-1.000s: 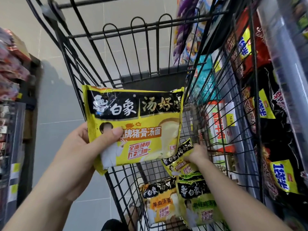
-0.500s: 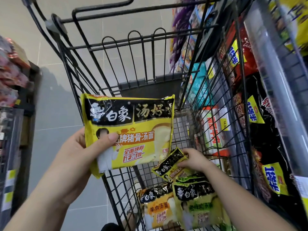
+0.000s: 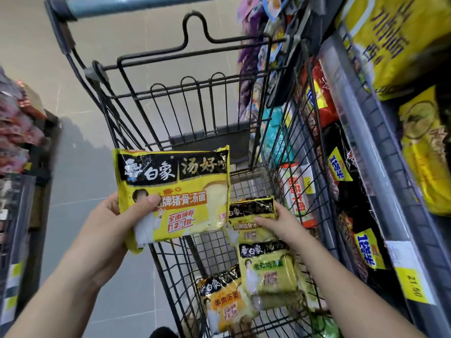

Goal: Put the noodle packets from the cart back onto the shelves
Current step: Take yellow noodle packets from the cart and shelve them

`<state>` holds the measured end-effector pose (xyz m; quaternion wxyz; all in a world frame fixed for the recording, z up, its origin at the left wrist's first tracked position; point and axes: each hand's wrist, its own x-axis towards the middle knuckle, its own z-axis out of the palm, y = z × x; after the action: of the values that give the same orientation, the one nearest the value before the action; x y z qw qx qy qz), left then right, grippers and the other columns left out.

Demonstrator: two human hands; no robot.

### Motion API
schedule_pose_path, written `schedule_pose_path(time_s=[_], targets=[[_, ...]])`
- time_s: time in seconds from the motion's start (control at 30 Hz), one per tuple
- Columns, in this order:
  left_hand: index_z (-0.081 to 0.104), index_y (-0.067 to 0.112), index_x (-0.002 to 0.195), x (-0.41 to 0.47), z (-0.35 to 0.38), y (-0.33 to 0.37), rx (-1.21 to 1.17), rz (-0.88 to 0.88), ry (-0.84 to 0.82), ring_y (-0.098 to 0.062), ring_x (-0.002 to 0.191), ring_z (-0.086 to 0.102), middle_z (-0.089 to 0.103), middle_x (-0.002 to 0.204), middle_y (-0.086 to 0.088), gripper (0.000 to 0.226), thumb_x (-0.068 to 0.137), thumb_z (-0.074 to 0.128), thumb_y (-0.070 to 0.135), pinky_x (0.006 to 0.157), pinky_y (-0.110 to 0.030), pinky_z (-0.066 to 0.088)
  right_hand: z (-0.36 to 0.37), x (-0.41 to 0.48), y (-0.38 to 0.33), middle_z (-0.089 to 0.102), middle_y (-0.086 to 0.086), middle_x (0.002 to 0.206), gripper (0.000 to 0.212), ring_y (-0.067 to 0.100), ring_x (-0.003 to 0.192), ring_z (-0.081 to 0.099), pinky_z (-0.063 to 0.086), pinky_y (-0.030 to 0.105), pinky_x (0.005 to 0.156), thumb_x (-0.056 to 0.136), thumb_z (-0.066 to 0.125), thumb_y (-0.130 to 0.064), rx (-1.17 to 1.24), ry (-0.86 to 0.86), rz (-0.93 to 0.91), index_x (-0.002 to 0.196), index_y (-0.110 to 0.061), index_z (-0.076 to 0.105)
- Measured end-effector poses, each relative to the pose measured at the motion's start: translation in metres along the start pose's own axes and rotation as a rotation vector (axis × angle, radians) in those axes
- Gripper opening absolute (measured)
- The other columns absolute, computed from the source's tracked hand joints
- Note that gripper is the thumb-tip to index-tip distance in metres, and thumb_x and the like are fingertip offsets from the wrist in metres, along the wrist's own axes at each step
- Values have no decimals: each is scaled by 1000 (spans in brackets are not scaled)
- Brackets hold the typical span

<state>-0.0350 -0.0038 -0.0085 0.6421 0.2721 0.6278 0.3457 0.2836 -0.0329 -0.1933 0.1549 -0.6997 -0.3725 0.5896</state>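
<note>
Here a grey tiled floor [image 3: 80, 181] runs open between a shelf of snack bags [image 3: 17, 140] at far left and the black wire cart [image 3: 185, 111]. The left hand [image 3: 109, 230], raised over the cart's left rim, grips a yellow noodle packet [image 3: 175, 191], thumb across its face. Inside the cart the right hand [image 3: 280, 223] closes on a second packet [image 3: 249, 218] above two more packets [image 3: 246, 286]. Stocked shelves [image 3: 366, 132] crowd the cart's right side.

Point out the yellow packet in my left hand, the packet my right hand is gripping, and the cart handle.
Yellow packet [image 3: 180, 191], head view: middle of its front.
Gripped packet [image 3: 249, 215], head view: upper front.
Cart handle [image 3: 151, 3], head view: blue bar.
</note>
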Motion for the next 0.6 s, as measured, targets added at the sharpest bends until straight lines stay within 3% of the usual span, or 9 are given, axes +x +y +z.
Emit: schedule_pose_path(time_s=[0.1, 0.2, 0.23, 0.3, 0.33, 0.4, 0.43, 0.5, 0.6], targets=[[70, 10, 98, -4, -5, 7, 1, 7, 4, -15, 61, 75, 81, 88, -9, 30, 71, 72, 24, 40, -18, 47, -3, -17, -12, 56, -1, 148, 88, 21, 132, 58, 45, 38, 113, 79, 84, -50, 22, 20, -16, 151, -19, 44], [70, 7, 103, -9, -10, 14, 11, 10, -7, -16, 60, 74, 81, 90, -12, 46, 65, 77, 31, 39, -19, 47, -6, -41, -33, 64, -4, 135, 53, 7, 102, 64, 48, 30, 105, 87, 81, -35, 125, 19, 17, 129, -26, 50], [70, 6, 105, -10, -11, 16, 21, 16, -10, -16, 59, 74, 80, 89, -12, 55, 60, 83, 35, 38, -19, 46, -7, -50, -40, 61, -5, 134, 57, 5, 98, 59, 45, 24, 98, 90, 78, -31, 137, 44, 1, 136, -28, 45], [70, 8, 103, -13, -12, 20, 45, 26, -7, -17, 58, 74, 80, 90, -14, 71, 48, 94, 46, 38, -18, 44, -10, -65, -52, 55, 7, 148, 79, 5, 95, 54, 43, 18, 84, 93, 75, -30, 189, 91, -15, 157, -15, 31], [69, 9, 101, -16, -13, 23, 49, 27, -3, -17, 57, 73, 80, 92, -17, 68, 51, 93, 48, 37, -18, 42, -13, -75, -62, 50, 11, 153, 85, 5, 94, 53, 45, 17, 83, 93, 74, -30, 208, 117, -4, 160, -9, 26], [67, 10, 102, -18, -17, 29, 35, 12, -6, -16, 54, 71, 78, 98, -21, 47, 66, 83, 36, 37, -18, 38, -20, -88, -76, 46, 13, 157, 97, 12, 102, 60, 49, 29, 99, 91, 75, -40, 218, 151, -29, 162, -7, 18], [67, 10, 103, -22, -19, 35, 38, 16, -9, -16, 54, 70, 77, 100, -22, 47, 67, 83, 35, 37, -18, 36, -23, -99, -87, 47, 11, 157, 106, 18, 115, 62, 45, 38, 109, 85, 78, -51, 212, 167, -54, 163, -9, 19], [67, 9, 106, -30, -20, 48, 68, 43, -36, -17, 57, 72, 78, 98, -22, 71, 52, 95, 46, 40, -20, 39, -33, -121, -109, 63, 7, 143, 111, 22, 122, 67, 48, 48, 112, 68, 83, -70, 213, 199, -133, 154, -15, 40], [69, 5, 106, -48, -19, 77, 32, 78, -68, -23, 72, 78, 79, 101, -19, 102, 24, 101, 55, 51, -28, 59, -52, -154, -148, 81, -1, 104, 58, 10, 91, 78, 59, 34, 88, 75, 83, -48, 315, 196, -215, 121, -21, 61]])
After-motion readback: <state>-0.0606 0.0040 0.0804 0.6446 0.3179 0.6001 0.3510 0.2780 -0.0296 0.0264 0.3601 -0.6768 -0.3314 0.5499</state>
